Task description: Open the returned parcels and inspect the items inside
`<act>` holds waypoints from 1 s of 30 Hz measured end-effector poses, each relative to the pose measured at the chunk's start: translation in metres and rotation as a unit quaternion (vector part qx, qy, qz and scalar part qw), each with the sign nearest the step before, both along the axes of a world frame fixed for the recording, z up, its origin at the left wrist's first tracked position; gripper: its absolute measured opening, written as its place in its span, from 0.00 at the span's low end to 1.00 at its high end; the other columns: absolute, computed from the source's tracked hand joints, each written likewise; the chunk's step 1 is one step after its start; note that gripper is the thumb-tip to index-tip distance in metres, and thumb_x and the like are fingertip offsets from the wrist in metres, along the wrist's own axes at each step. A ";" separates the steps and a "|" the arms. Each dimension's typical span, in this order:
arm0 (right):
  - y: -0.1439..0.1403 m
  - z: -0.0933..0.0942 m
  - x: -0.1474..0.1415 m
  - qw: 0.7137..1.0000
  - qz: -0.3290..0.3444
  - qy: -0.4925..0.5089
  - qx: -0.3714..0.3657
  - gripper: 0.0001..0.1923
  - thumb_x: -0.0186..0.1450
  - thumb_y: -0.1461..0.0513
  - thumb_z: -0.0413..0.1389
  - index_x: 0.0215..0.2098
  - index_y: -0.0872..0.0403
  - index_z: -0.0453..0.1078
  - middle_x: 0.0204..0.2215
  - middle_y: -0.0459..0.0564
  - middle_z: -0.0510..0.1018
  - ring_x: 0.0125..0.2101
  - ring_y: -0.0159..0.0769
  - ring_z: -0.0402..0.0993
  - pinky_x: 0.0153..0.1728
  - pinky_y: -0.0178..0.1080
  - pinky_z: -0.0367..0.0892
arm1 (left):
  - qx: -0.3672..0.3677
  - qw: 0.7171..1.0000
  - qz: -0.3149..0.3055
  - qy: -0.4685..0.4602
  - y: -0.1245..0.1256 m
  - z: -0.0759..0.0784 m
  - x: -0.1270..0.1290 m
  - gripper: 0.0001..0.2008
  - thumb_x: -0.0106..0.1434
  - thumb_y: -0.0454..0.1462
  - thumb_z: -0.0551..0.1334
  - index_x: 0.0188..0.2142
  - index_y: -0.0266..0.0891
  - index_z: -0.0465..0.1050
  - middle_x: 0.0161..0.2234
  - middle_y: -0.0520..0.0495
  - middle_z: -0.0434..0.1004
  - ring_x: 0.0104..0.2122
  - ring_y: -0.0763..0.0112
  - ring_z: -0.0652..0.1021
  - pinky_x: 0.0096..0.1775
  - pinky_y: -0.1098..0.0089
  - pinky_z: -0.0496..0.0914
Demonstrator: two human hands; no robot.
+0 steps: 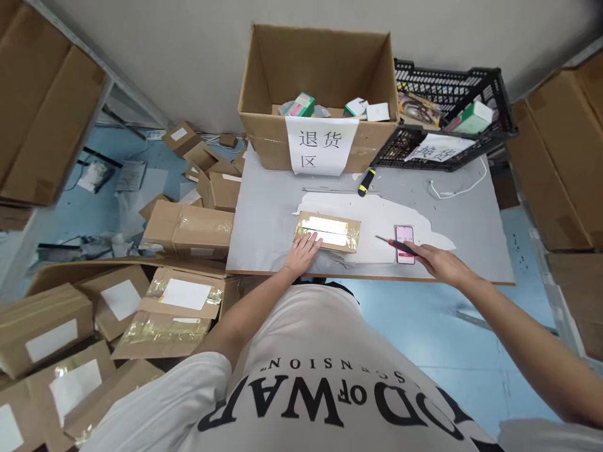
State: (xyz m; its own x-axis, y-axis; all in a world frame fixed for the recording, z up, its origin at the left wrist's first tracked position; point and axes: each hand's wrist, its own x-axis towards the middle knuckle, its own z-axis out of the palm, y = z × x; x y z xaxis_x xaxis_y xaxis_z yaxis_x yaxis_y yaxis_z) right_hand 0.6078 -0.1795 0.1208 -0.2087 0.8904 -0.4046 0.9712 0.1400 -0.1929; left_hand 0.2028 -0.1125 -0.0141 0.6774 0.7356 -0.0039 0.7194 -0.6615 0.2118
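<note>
A small taped cardboard box with a white label lies on the table. My left hand rests over its near left part, fingers laid flat on the top. To the right, my right hand is closed around a slim knife with a black and red handle. Its thin metal tip points left toward the box, a short gap away. Beneath the knife, a phone with a lit pink screen lies on the table.
At the table's back stand a large carton holding small green-and-white boxes and a black plastic crate. A yellow-and-black cutter lies before the carton. A white cable is at right. Cardboard parcels crowd the left side.
</note>
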 end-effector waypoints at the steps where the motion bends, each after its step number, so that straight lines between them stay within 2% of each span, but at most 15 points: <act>1: -0.007 -0.006 -0.005 0.997 -0.045 0.046 0.030 0.26 0.67 0.59 0.44 0.64 0.48 0.55 0.42 0.55 0.77 0.37 0.42 0.74 0.35 0.42 0.67 | 0.005 1.000 0.001 0.000 0.000 0.000 0.000 0.29 0.65 0.35 0.49 0.65 0.43 0.49 0.64 0.42 0.54 0.63 0.55 0.58 0.58 0.54 0.55; 3: -0.015 -0.023 -0.022 0.977 -0.143 0.146 0.064 0.27 0.67 0.55 0.44 0.63 0.51 0.56 0.42 0.55 0.77 0.37 0.41 0.74 0.37 0.42 0.68 | 0.014 1.000 0.004 0.003 -0.001 0.000 0.001 0.29 0.65 0.33 0.48 0.65 0.44 0.50 0.64 0.42 0.55 0.62 0.55 0.59 0.57 0.53 0.56; 4: -0.017 -0.034 -0.032 0.958 -0.197 0.198 0.066 0.28 0.67 0.53 0.45 0.63 0.52 0.56 0.40 0.55 0.77 0.33 0.39 0.74 0.35 0.41 0.69 | 0.016 1.000 0.005 0.004 0.000 0.001 0.001 0.28 0.65 0.33 0.48 0.65 0.45 0.50 0.64 0.42 0.55 0.62 0.55 0.59 0.57 0.53 0.57; 7: -0.022 -0.069 -0.063 0.866 -0.348 0.356 0.046 0.35 0.64 0.47 0.47 0.65 0.55 0.52 0.34 0.52 0.77 0.20 0.31 0.67 0.20 0.36 0.65 | 0.015 1.000 0.002 -0.001 0.005 0.009 0.001 0.26 0.66 0.36 0.49 0.64 0.44 0.53 0.63 0.41 0.58 0.60 0.55 0.62 0.56 0.54 0.58; 10: -0.030 -0.094 -0.087 0.778 -0.420 0.466 0.029 0.41 0.60 0.44 0.52 0.65 0.54 0.50 0.33 0.51 0.75 0.17 0.27 0.62 0.13 0.32 0.58 | 0.016 1.000 0.002 -0.019 0.021 0.022 0.000 0.29 0.64 0.45 0.54 0.63 0.42 0.54 0.63 0.39 0.57 0.61 0.53 0.60 0.58 0.53 0.56; 13: -0.039 -0.105 -0.100 0.731 -0.441 0.521 0.017 0.44 0.57 0.44 0.55 0.66 0.53 0.49 0.33 0.51 0.75 0.16 0.25 0.59 0.12 0.31 0.55 | 0.016 0.999 0.027 -0.028 0.047 0.033 -0.002 0.45 0.54 0.56 0.61 0.65 0.37 0.48 0.65 0.34 0.49 0.64 0.47 0.52 0.61 0.50 0.49; 15: -0.042 -0.107 -0.105 0.721 -0.444 0.533 0.012 0.44 0.57 0.45 0.56 0.66 0.53 0.49 0.33 0.51 0.75 0.16 0.25 0.59 0.12 0.31 0.55 | -0.002 0.999 0.036 -0.021 0.064 0.037 -0.003 0.57 0.46 0.60 0.64 0.66 0.34 0.43 0.66 0.32 0.43 0.65 0.44 0.47 0.61 0.48 0.47; 18: -0.042 -0.108 -0.110 0.717 -0.444 0.538 0.005 0.44 0.56 0.45 0.56 0.65 0.53 0.50 0.33 0.51 0.76 0.16 0.25 0.60 0.12 0.31 0.56 | -0.050 0.999 0.018 0.000 0.080 0.035 -0.002 0.64 0.40 0.63 0.65 0.66 0.32 0.39 0.66 0.29 0.43 0.65 0.42 0.46 0.60 0.46 0.47; 21: -0.041 -0.109 -0.113 0.712 -0.445 0.543 -0.004 0.45 0.56 0.45 0.57 0.65 0.52 0.50 0.33 0.51 0.76 0.15 0.25 0.60 0.11 0.31 0.56 | -0.072 0.997 0.004 0.002 0.084 0.029 -0.001 0.65 0.37 0.63 0.66 0.65 0.31 0.41 0.65 0.28 0.46 0.64 0.40 0.48 0.60 0.46 0.48; 30: -0.048 -0.108 -0.110 0.700 -0.446 0.557 -0.021 0.45 0.55 0.45 0.59 0.65 0.51 0.51 0.33 0.50 0.75 0.17 0.25 0.62 0.10 0.29 0.55 | -0.061 0.997 0.010 -0.039 0.080 0.021 -0.003 0.64 0.37 0.63 0.66 0.64 0.31 0.45 0.62 0.30 0.53 0.63 0.41 0.52 0.60 0.51 0.53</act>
